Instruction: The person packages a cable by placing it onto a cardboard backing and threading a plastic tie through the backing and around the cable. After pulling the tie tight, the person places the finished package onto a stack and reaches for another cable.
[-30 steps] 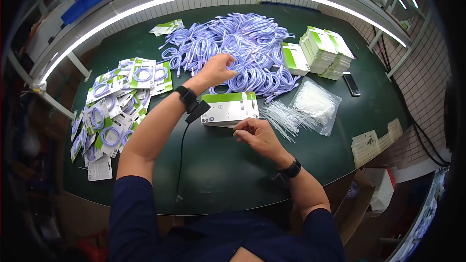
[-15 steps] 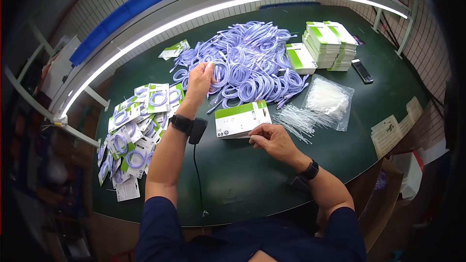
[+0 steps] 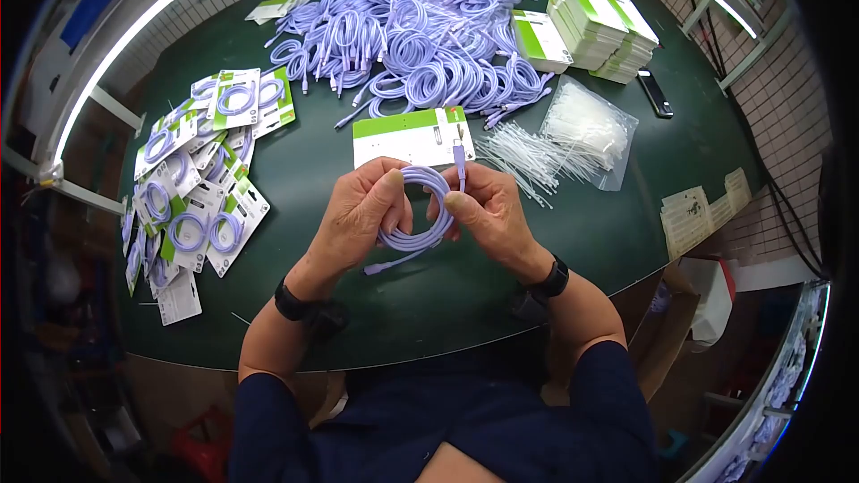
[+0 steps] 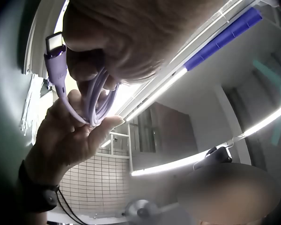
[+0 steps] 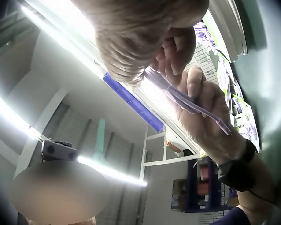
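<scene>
Green table [image 3: 447, 304] under bright strip light; one coiled purple cable [image 3: 419, 210] held just above it by both hands.

The left hand [image 3: 358, 215] pinches the coil's left side and the right hand [image 3: 488, 210] pinches its right side, with the plug [image 3: 459, 161] standing up between the right fingers and the loose end [image 3: 376, 266] hanging below. To my eye the loops stay even only if both pinches hold while that tail is tucked in. A white and green card [image 3: 412, 137] lies just beyond the hands, with plastic ties [image 3: 528, 156] beyond the right hand. The heap of cables [image 3: 420, 27] is further out, and packed cards [image 3: 192, 188] lie well left. Bare cloth lies between the hands and the near edge [image 3: 429, 342].
</scene>
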Demonstrator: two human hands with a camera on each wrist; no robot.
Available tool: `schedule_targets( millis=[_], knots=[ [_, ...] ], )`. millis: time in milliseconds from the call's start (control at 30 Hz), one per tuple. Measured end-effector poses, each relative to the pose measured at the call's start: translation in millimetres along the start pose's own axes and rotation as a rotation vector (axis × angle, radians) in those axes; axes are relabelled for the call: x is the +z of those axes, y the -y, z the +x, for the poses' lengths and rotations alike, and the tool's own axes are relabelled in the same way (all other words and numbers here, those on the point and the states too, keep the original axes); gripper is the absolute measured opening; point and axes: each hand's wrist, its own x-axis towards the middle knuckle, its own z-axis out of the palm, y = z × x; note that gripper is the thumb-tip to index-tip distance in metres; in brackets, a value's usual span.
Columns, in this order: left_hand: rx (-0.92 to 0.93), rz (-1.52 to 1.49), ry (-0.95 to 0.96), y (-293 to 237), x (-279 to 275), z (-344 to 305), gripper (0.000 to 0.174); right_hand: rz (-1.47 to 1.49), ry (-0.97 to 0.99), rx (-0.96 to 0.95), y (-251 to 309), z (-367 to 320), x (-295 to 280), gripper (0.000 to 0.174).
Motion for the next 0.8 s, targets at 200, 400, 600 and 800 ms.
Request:
schedule_targets(
  millis=[200,400,600,800],
  knots=[
    [-0.06,-0.018,-0.001,4,-8,0,0.038,-0.048,0.043,0.091,4,4,-3,0.036],
    [0.185,0.565,-0.014,-8,0,3,0.037,0.055,0.16,0.315,0,12,-12,0.032],
    [0.329,0.769,-0.175,-11,4,4,0.034,-0.117,0.161,0.304,-4,10,-15,0.034],
    [0.312,0.531,-0.148,-28,10,-19,0.039,0.327,-0.15,0.131,-4,16,-24,0.036]
  ],
)
